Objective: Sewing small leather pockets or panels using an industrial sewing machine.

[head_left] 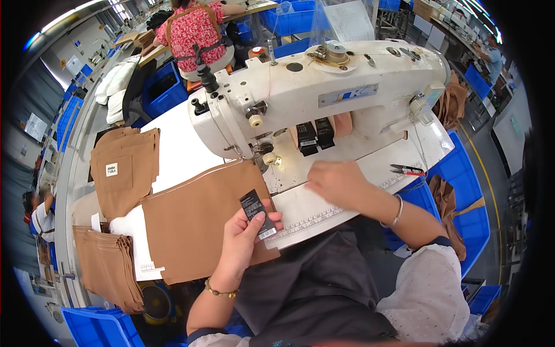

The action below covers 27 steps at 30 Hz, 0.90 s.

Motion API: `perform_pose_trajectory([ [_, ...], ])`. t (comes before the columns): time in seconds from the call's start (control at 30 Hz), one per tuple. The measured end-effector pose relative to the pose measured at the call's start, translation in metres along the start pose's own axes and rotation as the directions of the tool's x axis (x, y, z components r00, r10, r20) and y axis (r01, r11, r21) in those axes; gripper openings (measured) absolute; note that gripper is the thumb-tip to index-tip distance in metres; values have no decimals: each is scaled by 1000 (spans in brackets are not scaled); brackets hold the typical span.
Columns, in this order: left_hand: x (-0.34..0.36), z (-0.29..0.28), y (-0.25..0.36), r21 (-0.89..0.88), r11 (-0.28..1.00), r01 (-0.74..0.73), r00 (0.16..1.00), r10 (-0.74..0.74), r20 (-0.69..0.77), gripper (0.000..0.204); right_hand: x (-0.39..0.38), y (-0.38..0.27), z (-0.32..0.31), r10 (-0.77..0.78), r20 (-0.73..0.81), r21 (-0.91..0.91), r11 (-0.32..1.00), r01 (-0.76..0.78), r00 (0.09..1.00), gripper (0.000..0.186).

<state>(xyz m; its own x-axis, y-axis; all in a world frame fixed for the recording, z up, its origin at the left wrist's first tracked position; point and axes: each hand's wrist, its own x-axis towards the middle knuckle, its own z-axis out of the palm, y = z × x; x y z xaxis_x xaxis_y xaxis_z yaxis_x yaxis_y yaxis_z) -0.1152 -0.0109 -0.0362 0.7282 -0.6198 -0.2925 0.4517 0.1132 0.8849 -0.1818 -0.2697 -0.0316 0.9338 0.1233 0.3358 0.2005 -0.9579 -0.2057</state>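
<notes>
Between the thumb and fingers of my left hand (245,231) is a black care label (254,209) with pale print, held over a brown fabric panel (191,225). The panel lies flat on the sewing table, its upper right corner beside the needle area of a white sewing machine (295,81). My right hand (340,185) hovers over the machine bed near the printed ruler strip (329,217). Its fingers are curled together, and their tips are turned away, so I cannot make out anything in them. More black labels (316,136) lie under the machine arm.
Brown pocket pieces (124,173) and a stack of brown panels (110,266) lie at the left. Thread snips (407,170) with red handles rest at the bed's right. Blue bins (471,231) with brown fabric stand beside the table. A person in red (193,34) sits beyond the machine.
</notes>
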Motion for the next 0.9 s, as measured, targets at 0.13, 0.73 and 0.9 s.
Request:
perform_pose_trajectory([
  [0.13, -5, 1, 5, 93, 994, -56, 997, 50, 62, 25, 15, 35, 19, 99, -128, 51, 994, -93, 987, 10],
  [0.73, -4, -1, 6, -57, 996, 75, 984, -64, 169, 19, 14, 41, -9, -168, -250, -285, 954, 94, 954, 6],
  [0.9, 13, -4, 1, -104, 984, 148, 976, -128, 176, 24, -9, -56, -8, -310, -68, -164, 941, 296, 948, 11],
])
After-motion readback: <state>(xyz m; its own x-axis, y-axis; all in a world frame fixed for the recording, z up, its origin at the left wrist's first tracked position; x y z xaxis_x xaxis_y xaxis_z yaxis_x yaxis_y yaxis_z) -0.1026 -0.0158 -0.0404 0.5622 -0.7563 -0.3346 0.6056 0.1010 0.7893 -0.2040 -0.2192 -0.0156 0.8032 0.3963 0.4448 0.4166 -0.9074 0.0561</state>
